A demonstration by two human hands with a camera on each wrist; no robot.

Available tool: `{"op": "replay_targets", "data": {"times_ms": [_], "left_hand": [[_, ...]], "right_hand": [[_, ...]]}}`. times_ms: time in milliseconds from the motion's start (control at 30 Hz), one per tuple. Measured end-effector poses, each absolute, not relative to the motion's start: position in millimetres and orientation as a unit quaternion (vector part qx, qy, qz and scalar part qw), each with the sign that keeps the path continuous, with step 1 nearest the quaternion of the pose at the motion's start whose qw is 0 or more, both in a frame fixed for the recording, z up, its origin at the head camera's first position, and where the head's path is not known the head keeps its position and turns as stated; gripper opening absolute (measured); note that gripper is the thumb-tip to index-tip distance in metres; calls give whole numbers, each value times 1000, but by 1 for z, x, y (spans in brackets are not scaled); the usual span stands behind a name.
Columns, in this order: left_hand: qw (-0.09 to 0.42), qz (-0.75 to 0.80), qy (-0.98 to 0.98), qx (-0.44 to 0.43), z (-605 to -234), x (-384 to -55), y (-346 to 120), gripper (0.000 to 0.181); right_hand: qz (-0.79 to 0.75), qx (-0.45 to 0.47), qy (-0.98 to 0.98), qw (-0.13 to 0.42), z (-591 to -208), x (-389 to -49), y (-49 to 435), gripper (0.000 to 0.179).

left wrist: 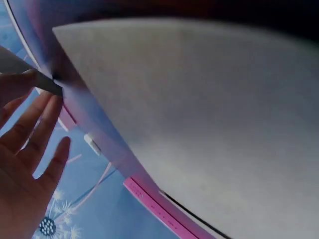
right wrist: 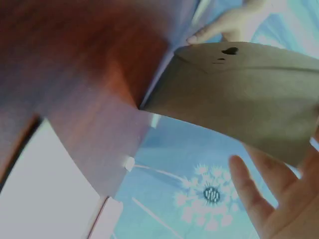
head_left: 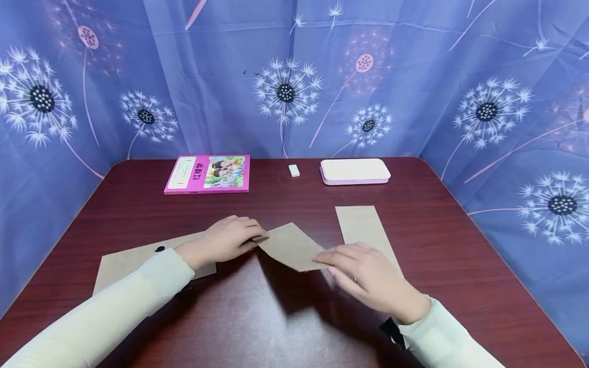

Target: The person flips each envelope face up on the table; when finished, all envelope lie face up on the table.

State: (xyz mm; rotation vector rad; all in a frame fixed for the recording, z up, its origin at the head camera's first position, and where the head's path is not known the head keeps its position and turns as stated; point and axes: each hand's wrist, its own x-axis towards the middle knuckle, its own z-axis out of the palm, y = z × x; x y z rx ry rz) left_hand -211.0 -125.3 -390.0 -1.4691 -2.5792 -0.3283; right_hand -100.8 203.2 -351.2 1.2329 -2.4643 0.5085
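A brown kraft-paper envelope [head_left: 292,248] is held raised and bent over the middle of the table. My left hand [head_left: 227,237] pinches its left end, thumb below and fingers above. The right hand [head_left: 368,273] pinches its near right corner between thumb and fingers. In the right wrist view, the envelope [right wrist: 234,99] shows a flap line and small black marks, with the right hand [right wrist: 284,204] at its edge. A second brown envelope [head_left: 133,260] lies under my left forearm, partly hidden. A third brown piece [head_left: 365,225] lies flat beyond my right hand, which covers part of it.
At the back of the dark red table [head_left: 230,327] lie a pink book [head_left: 207,175], a small white eraser [head_left: 293,170] and a white pencil case [head_left: 354,171]. A blue dandelion-print curtain [head_left: 216,87] hangs behind the table and along its sides.
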Motion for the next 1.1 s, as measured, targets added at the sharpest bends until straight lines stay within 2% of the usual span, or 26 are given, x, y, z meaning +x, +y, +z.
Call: {"op": "replay_targets", "data": {"times_ms": [133, 267, 400, 500, 633, 700, 900, 1100], "left_hand": [[112, -148, -858, -479, -383, -212, -130, 17], [144, -213, -861, -439, -372, -211, -134, 13], [128, -300, -866, -380, -366, -208, -137, 20], [103, -338, -869, -346, -367, -206, -137, 25], [91, -345, -877, -322, -373, -204, -139, 14], [86, -341, -881, -315, -376, -204, -140, 9], [46, -325, -899, -289, -383, -203, -141, 9], [-1, -294, -912, -287, -386, -201, -142, 37]], "right_hand": [[248, 377, -873, 184, -346, -104, 209, 32], [291, 314, -869, 247, -347, -110, 210, 26], [308, 226, -878, 288, -351, -118, 206, 15], [323, 165, -894, 263, -355, -122, 203, 15], [331, 137, -908, 216, -363, -127, 201, 42], [331, 140, -911, 200, -368, -128, 200, 47], [318, 155, -921, 164, -383, -125, 198, 14], [287, 155, -937, 125, -391, -120, 195, 8]]}}
